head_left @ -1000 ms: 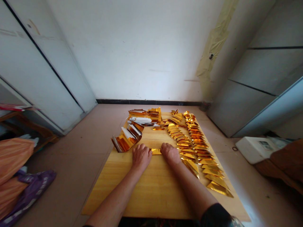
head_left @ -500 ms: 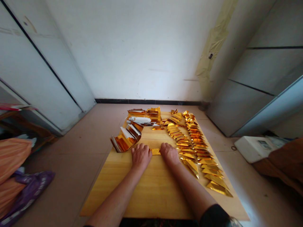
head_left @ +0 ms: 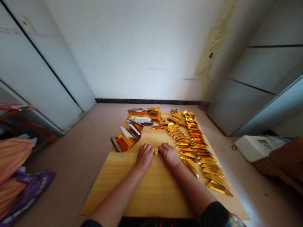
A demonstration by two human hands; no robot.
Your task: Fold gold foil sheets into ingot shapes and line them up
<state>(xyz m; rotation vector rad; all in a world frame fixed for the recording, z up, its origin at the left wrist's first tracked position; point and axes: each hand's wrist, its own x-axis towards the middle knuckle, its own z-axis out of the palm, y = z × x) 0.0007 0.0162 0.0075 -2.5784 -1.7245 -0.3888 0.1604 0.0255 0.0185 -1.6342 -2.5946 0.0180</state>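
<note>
A small strip of folded gold foil paper (head_left: 156, 151) lies on the wooden tabletop (head_left: 142, 192) between my two hands. My left hand (head_left: 145, 155) is closed over its left end, fingers curled down against the board. At the right end, my right hand (head_left: 168, 154) grips the paper with bent fingers. Only the short middle of the strip shows; both ends are hidden under my fingers. Right of my right hand, folded gold paper pieces (head_left: 188, 156) lie overlapping in a row.
A second row of folded gold pieces (head_left: 201, 148) runs along the right edge. Loose stacks of gold and white sheets (head_left: 127, 137) lie at the far left. Beyond the board are a white wall (head_left: 142, 56), grey cabinets (head_left: 255, 72) and an orange bag (head_left: 14, 157).
My left hand has moved right, closer to my right hand. My right hand has shifted slightly left, and less of the gold strip shows between them.
</note>
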